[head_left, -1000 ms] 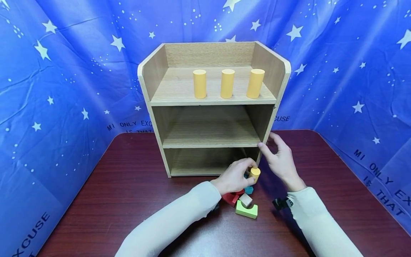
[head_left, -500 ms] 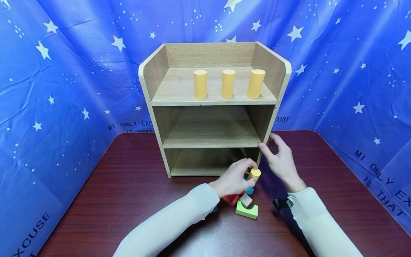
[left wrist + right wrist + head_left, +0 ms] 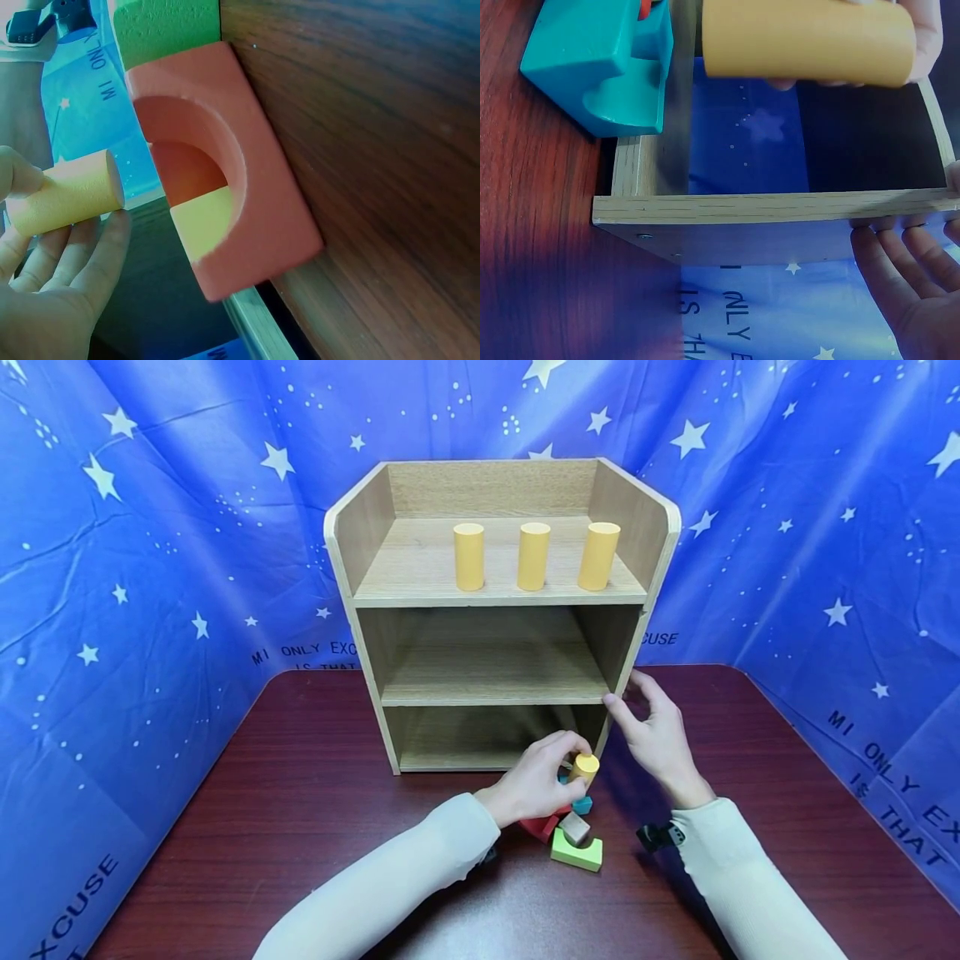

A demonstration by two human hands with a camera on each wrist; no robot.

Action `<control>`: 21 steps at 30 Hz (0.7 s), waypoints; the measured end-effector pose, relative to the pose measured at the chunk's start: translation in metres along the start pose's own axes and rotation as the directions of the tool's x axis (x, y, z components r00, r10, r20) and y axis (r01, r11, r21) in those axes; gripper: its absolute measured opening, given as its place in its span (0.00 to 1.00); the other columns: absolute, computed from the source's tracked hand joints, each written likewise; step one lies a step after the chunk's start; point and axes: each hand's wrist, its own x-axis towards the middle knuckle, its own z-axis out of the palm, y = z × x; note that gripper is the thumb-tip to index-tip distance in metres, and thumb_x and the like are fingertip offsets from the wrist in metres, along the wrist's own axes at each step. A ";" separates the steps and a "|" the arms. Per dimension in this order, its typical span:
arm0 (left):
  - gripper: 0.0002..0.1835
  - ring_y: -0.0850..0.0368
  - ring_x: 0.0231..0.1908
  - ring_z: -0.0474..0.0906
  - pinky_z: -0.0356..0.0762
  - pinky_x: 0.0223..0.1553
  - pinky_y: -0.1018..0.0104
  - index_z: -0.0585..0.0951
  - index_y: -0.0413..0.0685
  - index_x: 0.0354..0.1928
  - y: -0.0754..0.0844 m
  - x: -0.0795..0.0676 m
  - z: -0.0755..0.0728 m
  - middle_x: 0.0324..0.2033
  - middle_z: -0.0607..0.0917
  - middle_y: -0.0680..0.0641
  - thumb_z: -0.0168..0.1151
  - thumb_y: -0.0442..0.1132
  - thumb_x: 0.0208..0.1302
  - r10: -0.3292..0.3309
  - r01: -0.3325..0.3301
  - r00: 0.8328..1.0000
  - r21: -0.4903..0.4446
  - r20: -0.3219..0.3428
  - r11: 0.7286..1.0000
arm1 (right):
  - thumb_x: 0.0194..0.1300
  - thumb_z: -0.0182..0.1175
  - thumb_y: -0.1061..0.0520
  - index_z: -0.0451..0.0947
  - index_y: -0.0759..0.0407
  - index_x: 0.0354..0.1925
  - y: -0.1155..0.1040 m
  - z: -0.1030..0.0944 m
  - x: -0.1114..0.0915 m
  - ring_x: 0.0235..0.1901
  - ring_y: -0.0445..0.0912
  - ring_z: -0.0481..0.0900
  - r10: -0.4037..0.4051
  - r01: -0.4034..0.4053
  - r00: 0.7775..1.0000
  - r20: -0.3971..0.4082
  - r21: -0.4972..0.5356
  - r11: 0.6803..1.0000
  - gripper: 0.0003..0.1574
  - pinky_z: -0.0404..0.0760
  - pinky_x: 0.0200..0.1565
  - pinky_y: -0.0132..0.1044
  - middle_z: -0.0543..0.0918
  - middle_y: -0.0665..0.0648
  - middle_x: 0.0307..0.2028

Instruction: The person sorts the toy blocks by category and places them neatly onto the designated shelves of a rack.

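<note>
My left hand [image 3: 536, 779] pinches a yellow cylinder block [image 3: 585, 767] between thumb and fingers, over a small heap of blocks before the wooden shelf [image 3: 495, 602]. In the left wrist view the cylinder [image 3: 71, 191] lies across the fingers, beside a red block [image 3: 262, 225] with a round notch. My right hand [image 3: 660, 739] holds the shelf's right side panel, its thumb at the front edge and its fingers along the outer face. A teal notched block [image 3: 600, 71] appears in the right wrist view. Three yellow cylinders [image 3: 532, 557] stand upright on the top level.
On the table [image 3: 300, 827] near the left hand are a green notched block [image 3: 576, 850], a grey-brown block [image 3: 575, 828], red blocks [image 3: 540, 828] and a teal block [image 3: 581, 805]. A blue star-patterned curtain [image 3: 150, 568] encloses the back and sides.
My left hand has drawn slightly left with the yellow cylinder. The right hand stays on the shelf's side panel.
</note>
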 end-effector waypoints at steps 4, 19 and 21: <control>0.17 0.69 0.41 0.73 0.71 0.46 0.79 0.74 0.50 0.43 0.000 -0.003 -0.004 0.38 0.76 0.57 0.65 0.34 0.50 0.007 -0.007 1.000 -0.008 -0.007 1.000 | 0.63 0.61 0.65 0.72 0.68 0.57 0.001 0.000 0.000 0.41 0.38 0.76 0.000 0.000 1.000 0.004 0.007 1.000 0.24 0.72 0.41 0.21 0.81 0.66 0.42; 0.16 0.64 0.40 0.75 0.76 0.44 0.70 0.74 0.47 0.43 0.006 -0.014 -0.024 0.38 0.76 0.54 0.64 0.31 0.52 -0.010 0.008 1.000 -0.078 -0.021 0.997 | 0.62 0.61 0.66 0.72 0.69 0.57 0.005 0.001 0.001 0.41 0.37 0.77 -0.021 0.021 1.000 0.004 0.039 0.999 0.24 0.73 0.42 0.21 0.81 0.66 0.42; 0.16 0.64 0.40 0.75 0.76 0.44 0.69 0.74 0.47 0.43 0.005 -0.016 -0.027 0.38 0.76 0.54 0.64 0.31 0.51 -0.010 0.007 1.000 -0.080 -0.029 0.997 | 0.62 0.61 0.66 0.73 0.68 0.57 0.005 0.001 0.001 0.41 0.38 0.77 -0.014 0.014 1.000 0.002 0.043 0.999 0.24 0.73 0.42 0.21 0.81 0.65 0.42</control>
